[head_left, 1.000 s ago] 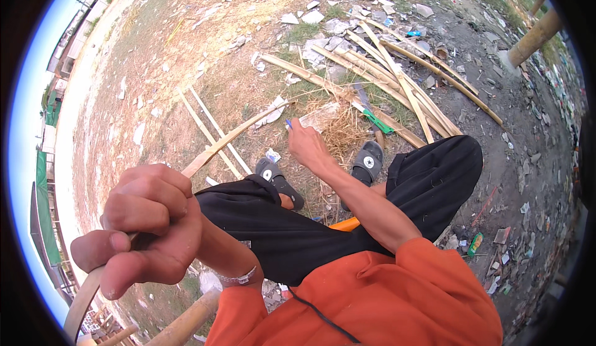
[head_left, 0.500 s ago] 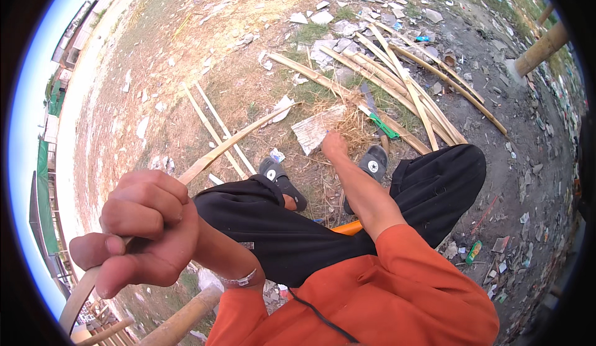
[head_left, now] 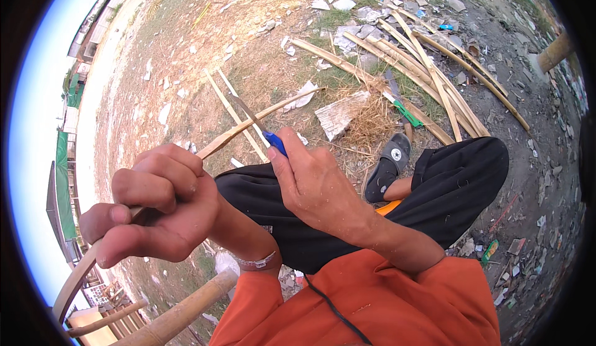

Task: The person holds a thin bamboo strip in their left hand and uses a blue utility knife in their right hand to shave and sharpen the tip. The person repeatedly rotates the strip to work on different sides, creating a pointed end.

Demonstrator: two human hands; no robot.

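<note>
My left hand [head_left: 162, 203] is closed around a long bamboo strip [head_left: 225, 137], which runs from the lower left up past my knees to a thin tip. In my right hand [head_left: 320, 181] is a knife with a blue handle [head_left: 275, 142]. Its narrow blade lies across the strip, ahead of my left hand and short of the tip; whether it presses in cannot be told. Beyond my right hand, a pale weathered wood block [head_left: 341, 115] sits beside a heap of straw-like shavings [head_left: 375, 117]. A green-handled cutter [head_left: 406, 110] lies on a larger blade with a wooden handle [head_left: 408, 131].
Several split bamboo strips [head_left: 428, 76] lie piled at the far right, and two thin ones [head_left: 233, 107] lie ahead to the left. A thick bamboo pole [head_left: 180, 309] crosses the lower left. Another post [head_left: 554, 53] stands at the right. Broken pieces and litter cover the ground.
My right hand has come up from beside the wood block to the bamboo strip, and the blue-handled knife now shows in it. My left hand keeps its grip on the strip.
</note>
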